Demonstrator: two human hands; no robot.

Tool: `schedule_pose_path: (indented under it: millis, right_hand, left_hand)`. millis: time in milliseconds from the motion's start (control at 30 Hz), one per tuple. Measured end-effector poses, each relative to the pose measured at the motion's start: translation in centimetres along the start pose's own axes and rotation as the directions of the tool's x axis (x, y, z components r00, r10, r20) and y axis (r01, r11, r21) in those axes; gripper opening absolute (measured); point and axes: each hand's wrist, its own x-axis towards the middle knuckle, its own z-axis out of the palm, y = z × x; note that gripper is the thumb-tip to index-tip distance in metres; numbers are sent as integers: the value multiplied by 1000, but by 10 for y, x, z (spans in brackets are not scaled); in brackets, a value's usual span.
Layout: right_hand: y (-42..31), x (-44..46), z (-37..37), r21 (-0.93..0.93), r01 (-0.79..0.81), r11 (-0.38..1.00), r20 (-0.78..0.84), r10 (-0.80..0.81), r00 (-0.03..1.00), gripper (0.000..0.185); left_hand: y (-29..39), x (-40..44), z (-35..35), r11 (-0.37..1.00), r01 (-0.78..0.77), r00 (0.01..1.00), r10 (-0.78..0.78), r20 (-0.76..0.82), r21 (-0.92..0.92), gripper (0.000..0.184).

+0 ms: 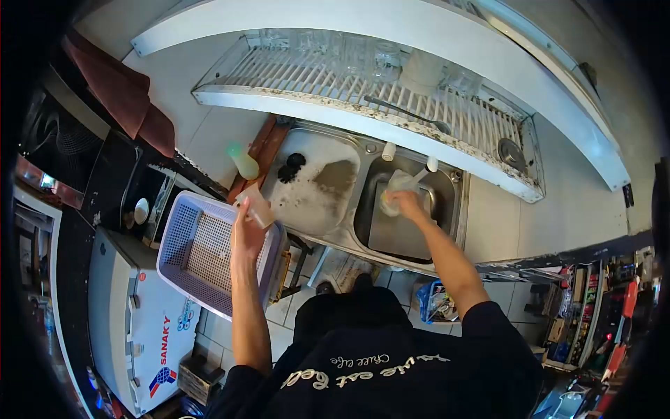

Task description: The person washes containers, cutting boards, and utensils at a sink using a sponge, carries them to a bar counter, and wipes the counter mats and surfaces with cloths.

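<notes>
My left hand [247, 234] is wrapped round a translucent cup [259, 209], held tilted above the rim of the lilac plastic basket [216, 300] and beside the left sink basin. Over the right sink basin [401, 235], my right hand [408, 202] grips a clear, whitish vessel [405, 183] that looks like a drinking glass; it is blurred, and I cannot make out its kind for sure. That vessel is below the white-tipped tap [431, 165]. Foamy water fills the left sink basin [307, 218], where black scrubbers [291, 167] lie.
A bottle with a green top [242, 162] stands left of the sink. Above hangs a slatted rack [307, 77] with several glasses, a long spoon [408, 115] and a round metal lid [511, 152]. A white chest freezer [157, 328] stands at the lower left.
</notes>
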Motion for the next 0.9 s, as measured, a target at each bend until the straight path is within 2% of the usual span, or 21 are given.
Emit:
schedule_pose_path:
  millis: [33,267,300,333,400,467,567,667,733,800,900]
  right_hand:
    - [5,1,1,21,93,995,-48,-92,995,28]
    - [-13,4,-20,-109,-149,983,101,161,982,29]
    - [-16,7,-18,168,-195,966,57,188,980,28]
    - [-19,11,-16,432,-212,877,20,226,974,27]
    - [-23,12,-13,845,-159,511,-16,322,947,26]
    - [-28,9,-4,980,-132,147,59,425,904,24]
    - [-30,-12,9,936,-324,-138,344,548,762,23]
    - [-29,-36,21,821,-450,-352,569,568,594,23]
    - [-27,-47,24,795,-454,-403,607,520,601,24]
    - [-19,-49,22,783,-425,-454,610,426,668,21]
    - [-14,-46,12,709,-359,-607,531,125,838,12]
  left_hand:
    - [6,-7,-10,1000,-9,1000,9,-4,12,57]
    - [58,-61,-68,987,-163,986,163,-44,5,66]
    - [62,-64,-77,986,-166,985,165,-52,-14,67]
    - [67,-66,-86,985,-170,984,167,-60,-34,67]
    - [74,-74,-95,975,-203,973,191,-127,-87,66]
    - [79,-78,-103,966,-225,963,201,-177,-128,63]
    - [85,-80,-117,958,-240,963,215,-165,-155,59]
    - [85,-81,-119,955,-254,957,224,-184,-156,59]
    - [83,-84,-120,952,-265,951,232,-204,-154,59]
    - [83,-84,-121,951,-264,951,229,-209,-160,58]
    - [83,-83,-122,948,-267,949,228,-219,-173,58]
